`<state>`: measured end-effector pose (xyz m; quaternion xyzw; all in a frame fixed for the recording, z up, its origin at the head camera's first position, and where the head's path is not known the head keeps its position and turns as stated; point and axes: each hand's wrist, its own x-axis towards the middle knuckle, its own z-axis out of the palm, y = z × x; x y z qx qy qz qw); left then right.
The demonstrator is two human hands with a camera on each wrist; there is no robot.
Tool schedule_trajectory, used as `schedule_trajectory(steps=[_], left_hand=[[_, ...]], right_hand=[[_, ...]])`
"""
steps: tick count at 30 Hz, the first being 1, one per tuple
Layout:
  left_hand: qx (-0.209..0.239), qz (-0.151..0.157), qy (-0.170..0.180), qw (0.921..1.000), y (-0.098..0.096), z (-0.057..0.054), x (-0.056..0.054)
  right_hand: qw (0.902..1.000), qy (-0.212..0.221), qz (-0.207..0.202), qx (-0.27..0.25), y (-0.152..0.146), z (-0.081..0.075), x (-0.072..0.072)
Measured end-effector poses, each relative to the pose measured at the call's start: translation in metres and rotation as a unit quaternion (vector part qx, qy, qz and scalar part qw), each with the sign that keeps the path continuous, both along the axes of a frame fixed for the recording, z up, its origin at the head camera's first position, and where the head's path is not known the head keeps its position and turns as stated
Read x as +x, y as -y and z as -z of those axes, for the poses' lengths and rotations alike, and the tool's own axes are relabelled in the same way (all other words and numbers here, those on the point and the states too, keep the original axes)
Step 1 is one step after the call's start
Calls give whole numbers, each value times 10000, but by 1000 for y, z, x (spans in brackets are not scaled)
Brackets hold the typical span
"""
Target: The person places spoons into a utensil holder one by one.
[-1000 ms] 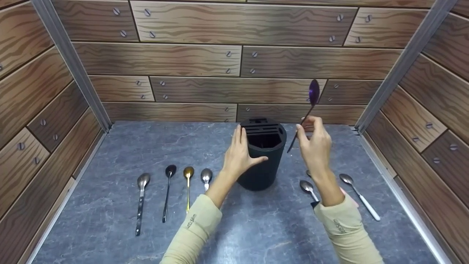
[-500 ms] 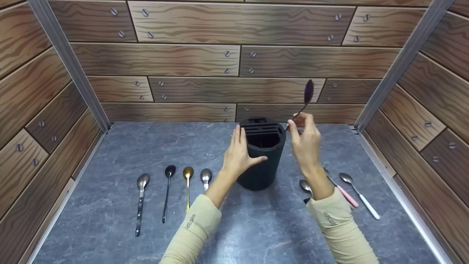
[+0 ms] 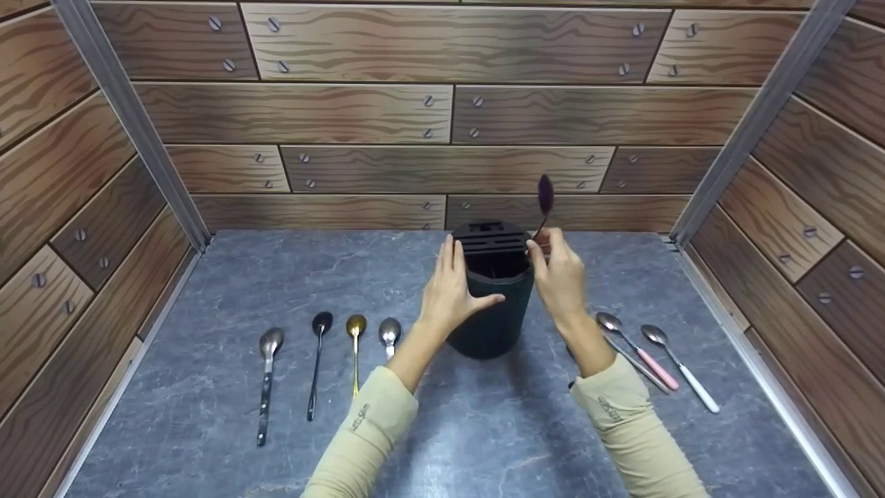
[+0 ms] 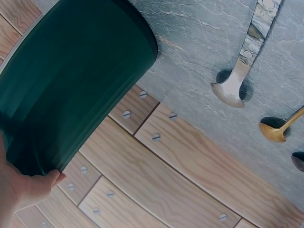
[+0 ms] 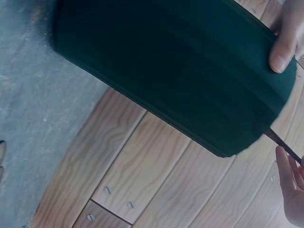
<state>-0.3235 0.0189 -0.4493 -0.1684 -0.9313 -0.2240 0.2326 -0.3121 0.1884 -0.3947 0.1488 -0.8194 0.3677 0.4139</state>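
Note:
A dark green, cylindrical utensil holder [image 3: 494, 321] stands upright mid-table, with slots and a large opening in its black top. My left hand [image 3: 449, 283] rests against its left side, fingers straight and thumb spread across the front. At the holder's right rim, my right hand [image 3: 561, 283] pinches a purple spoon [image 3: 545, 194] by its thin handle, bowl up. In the right wrist view the handle [image 5: 281, 142] runs down to the holder's rim; its lower end is hidden. The left wrist view shows the holder's green wall [image 4: 80, 71] beside my left hand [image 4: 28, 187].
Left on the grey table lie a black-handled spoon [image 3: 265, 380], a dark spoon [image 3: 319, 360], a gold spoon [image 3: 355, 346] and a silver spoon [image 3: 390, 332]. Right are a pink-handled spoon [image 3: 643, 356], a white-handled spoon [image 3: 684, 370] and others partly under my right arm. Wood-patterned walls surround the table.
My right hand has moved left and slightly down with the purple spoon, bringing its handle from beside the holder to the right rim. My left hand has stayed in place.

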Motion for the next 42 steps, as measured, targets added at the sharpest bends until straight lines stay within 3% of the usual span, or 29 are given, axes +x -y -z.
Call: schedule_trajectory(steps=[10,22,30,42], left_hand=[[-24,-3,27,10000,-1,-1,1],[-55,-65,69,9999,0,-1,0],[-115,-34,-77,9999,0,1,0],[-42,-74,-31,10000,0,0,0]], right_hand=[[9990,105,109,421,-4,16,-2],[9957,19,198,907,-10,21,-3],[9892,251,94,1438,-15,20,0],[9938,269,131,1073,-24,17,8]])
